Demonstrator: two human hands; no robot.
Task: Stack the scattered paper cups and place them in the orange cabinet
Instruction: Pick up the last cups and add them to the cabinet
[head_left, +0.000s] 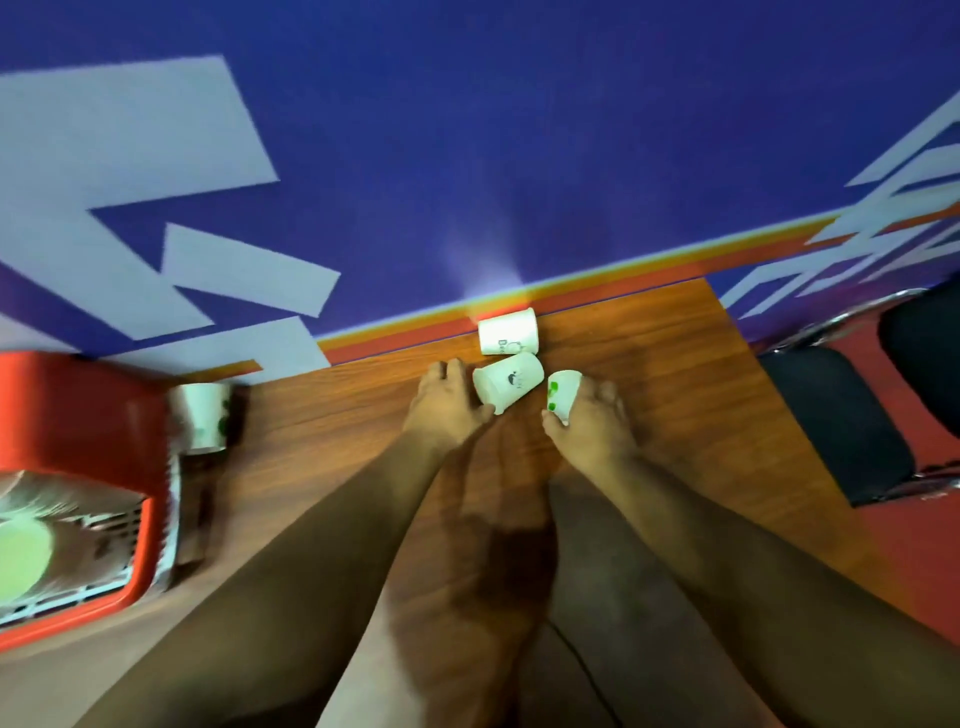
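Note:
Three white paper cups lie close together on the wooden table (322, 441) near its far edge. The far cup (508, 331) rests against the wall. My left hand (444, 410) grips the middle cup (506, 382), which lies tilted on its side. A green-printed cup (561, 392) is clasped in my right hand (589, 423) just to its right. A fourth cup (202, 415) with green print lies at the left, beside the orange cabinet (78, 410).
The orange cabinet's open front shows a grid shelf and a green round thing (23, 558) inside. A black chair (841, 421) with a chrome frame stands right of the table. A blue wall with pale shapes rises behind the table.

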